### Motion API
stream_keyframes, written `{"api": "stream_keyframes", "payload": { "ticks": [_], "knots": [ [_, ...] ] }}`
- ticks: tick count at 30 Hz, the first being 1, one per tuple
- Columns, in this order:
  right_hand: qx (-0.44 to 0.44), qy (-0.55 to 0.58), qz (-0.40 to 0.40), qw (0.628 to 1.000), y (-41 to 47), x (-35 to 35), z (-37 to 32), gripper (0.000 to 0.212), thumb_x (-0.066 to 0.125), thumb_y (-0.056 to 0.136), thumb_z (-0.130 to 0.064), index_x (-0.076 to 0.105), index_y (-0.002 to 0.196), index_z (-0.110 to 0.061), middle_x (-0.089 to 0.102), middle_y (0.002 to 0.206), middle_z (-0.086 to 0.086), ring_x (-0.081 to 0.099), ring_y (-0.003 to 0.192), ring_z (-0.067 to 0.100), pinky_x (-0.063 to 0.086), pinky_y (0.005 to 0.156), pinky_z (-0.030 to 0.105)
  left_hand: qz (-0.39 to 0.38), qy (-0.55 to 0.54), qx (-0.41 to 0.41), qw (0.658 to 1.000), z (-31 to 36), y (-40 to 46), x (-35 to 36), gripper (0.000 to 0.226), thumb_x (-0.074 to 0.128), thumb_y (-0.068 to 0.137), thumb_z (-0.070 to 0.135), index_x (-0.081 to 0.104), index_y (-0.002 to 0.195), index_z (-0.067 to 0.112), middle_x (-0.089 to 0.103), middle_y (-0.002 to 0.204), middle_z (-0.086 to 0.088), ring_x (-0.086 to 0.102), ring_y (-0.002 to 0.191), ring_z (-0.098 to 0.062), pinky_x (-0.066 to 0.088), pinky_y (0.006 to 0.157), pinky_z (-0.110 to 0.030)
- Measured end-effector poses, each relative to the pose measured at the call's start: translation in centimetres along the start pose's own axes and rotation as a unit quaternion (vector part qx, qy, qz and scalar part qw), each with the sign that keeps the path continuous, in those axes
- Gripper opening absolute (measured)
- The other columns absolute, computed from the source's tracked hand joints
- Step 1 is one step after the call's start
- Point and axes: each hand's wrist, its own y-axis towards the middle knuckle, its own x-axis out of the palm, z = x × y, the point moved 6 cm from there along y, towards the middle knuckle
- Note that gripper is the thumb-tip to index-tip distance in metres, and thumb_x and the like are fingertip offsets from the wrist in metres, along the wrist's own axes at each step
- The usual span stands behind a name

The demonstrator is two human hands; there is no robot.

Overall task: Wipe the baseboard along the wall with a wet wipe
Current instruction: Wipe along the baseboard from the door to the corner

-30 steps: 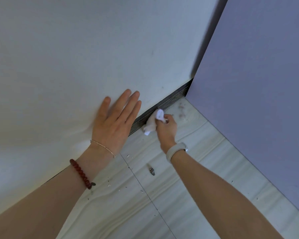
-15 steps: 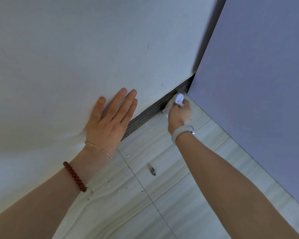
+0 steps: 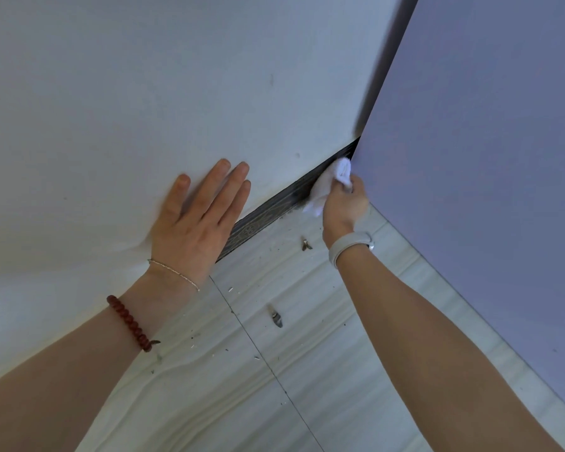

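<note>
A dark patterned baseboard (image 3: 268, 210) runs along the foot of the white wall (image 3: 177, 93), from behind my left hand up to the corner. My right hand (image 3: 344, 205) is shut on a crumpled white wet wipe (image 3: 328, 184) and presses it against the baseboard close to the corner, next to the purple panel. My left hand (image 3: 196, 220) lies flat on the wall with fingers spread, covering a stretch of the baseboard. It holds nothing.
A tall purple panel (image 3: 486, 174) closes off the right side and meets the wall at the corner. The pale tiled floor (image 3: 307, 370) carries scattered crumbs and two small bits of debris (image 3: 276, 318).
My right hand has slid the wipe along the baseboard from near my left hand up toward the corner. My left hand stays flat on the wall.
</note>
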Motion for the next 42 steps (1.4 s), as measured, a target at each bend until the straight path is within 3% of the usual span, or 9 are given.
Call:
{"api": "stream_keyframes", "payload": {
  "ticks": [6, 12, 15, 20, 25, 27, 34, 39, 42],
  "knots": [
    [0.138, -0.092, -0.441, 0.882, -8.9, 1.8, 4.1, 0.023, 0.057, 0.086, -0.003, 0.062, 0.108, 0.0, 0.064, 0.091, 0.012, 0.063, 0.088, 0.028, 0.056, 0.085, 0.041, 0.009, -0.022, 0.0, 1.0, 0.0, 0.6, -0.4, 0.038, 0.04, 0.095, 0.009, 0.052, 0.131, 0.016, 0.037, 0.145, 0.001, 0.032, 0.137, -0.021, 0.001, 0.116, -0.043],
    [0.018, 0.047, -0.009, 0.999, -4.1, -2.8, 2.8, 0.014, 0.046, 0.091, -0.007, 0.058, 0.092, -0.013, 0.049, 0.07, -0.005, 0.049, 0.073, 0.016, 0.051, 0.069, 0.036, -0.012, -0.07, 0.021, 0.997, -0.7, -0.2, -1.3, 0.039, 0.033, 0.097, 0.001, 0.052, 0.13, 0.009, 0.046, 0.141, -0.005, 0.035, 0.133, -0.023, 0.011, 0.113, -0.041],
    [-0.009, 0.012, -0.103, 0.995, -8.1, 1.1, 3.3, 0.02, 0.045, 0.093, -0.008, 0.056, 0.109, -0.005, 0.051, 0.073, -0.007, 0.05, 0.069, 0.01, 0.045, 0.059, 0.009, -0.037, -0.09, 0.036, 0.995, -1.8, -2.2, -2.0, 0.041, 0.026, 0.097, -0.001, 0.054, 0.127, 0.004, 0.049, 0.138, -0.011, 0.036, 0.132, -0.026, 0.014, 0.113, -0.041],
    [0.017, -0.105, -0.443, 0.89, -19.4, 5.6, 7.9, 0.024, 0.051, 0.09, -0.007, 0.061, 0.112, -0.003, 0.057, 0.089, 0.005, 0.051, 0.08, 0.017, 0.044, 0.07, 0.026, -0.088, -0.061, 0.062, 0.992, -5.1, -8.3, -3.4, 0.041, 0.031, 0.095, 0.004, 0.048, 0.132, 0.003, 0.039, 0.145, -0.011, 0.033, 0.136, -0.025, 0.009, 0.116, -0.04],
    [0.015, 0.021, -0.096, 0.995, -13.7, 1.3, 5.3, 0.01, 0.045, 0.092, -0.011, 0.054, 0.089, -0.014, 0.047, 0.068, -0.008, 0.043, 0.064, 0.009, 0.038, 0.06, 0.021, -0.116, -0.029, 0.057, 0.991, -8.1, -13.7, -4.8, 0.044, 0.022, 0.097, 0.001, 0.04, 0.138, 0.003, 0.028, 0.149, -0.008, 0.02, 0.139, -0.024, 0.0, 0.119, -0.04],
    [-0.013, 0.017, -0.074, 0.997, -14.3, 2.4, 4.0, 0.013, 0.042, 0.093, -0.008, 0.054, 0.091, -0.013, 0.045, 0.068, -0.009, 0.043, 0.064, 0.007, 0.038, 0.055, 0.01, -0.117, -0.025, 0.046, 0.992, -8.8, -15.0, -5.3, 0.044, 0.022, 0.097, 0.0, 0.038, 0.139, 0.003, 0.023, 0.152, -0.008, 0.016, 0.141, -0.024, 0.0, 0.118, -0.041],
    [0.076, -0.166, -0.542, 0.82, -30.7, 8.6, 11.4, 0.022, 0.053, 0.089, -0.007, 0.057, 0.111, -0.006, 0.059, 0.097, 0.009, 0.058, 0.095, 0.026, 0.052, 0.092, 0.045, -0.139, -0.032, 0.021, 0.99, -11.4, -19.4, -7.1, 0.044, 0.027, 0.095, -0.002, 0.039, 0.138, 0.002, 0.023, 0.152, -0.009, 0.02, 0.139, -0.024, 0.001, 0.118, -0.043],
    [0.089, 0.033, -0.154, 0.984, -22.8, 4.5, 8.3, 0.008, 0.043, 0.091, -0.008, 0.048, 0.093, -0.014, 0.05, 0.074, -0.004, 0.05, 0.081, 0.02, 0.046, 0.074, 0.034, -0.15, -0.026, 0.002, 0.988, -12.5, -21.9, -7.7, 0.046, 0.026, 0.096, 0.0, 0.034, 0.141, 0.004, 0.017, 0.154, -0.007, 0.018, 0.14, -0.022, -0.001, 0.118, -0.043],
    [0.03, -0.019, -0.135, 0.99, -23.2, 5.7, 6.6, 0.005, 0.042, 0.093, -0.012, 0.047, 0.093, -0.014, 0.049, 0.072, -0.003, 0.051, 0.078, 0.021, 0.049, 0.07, 0.036, -0.143, -0.018, -0.001, 0.99, -12.8, -22.2, -8.1, 0.046, 0.025, 0.096, -0.001, 0.036, 0.14, 0.004, 0.021, 0.152, -0.006, 0.018, 0.14, -0.023, -0.001, 0.118, -0.043]
  ]
}}
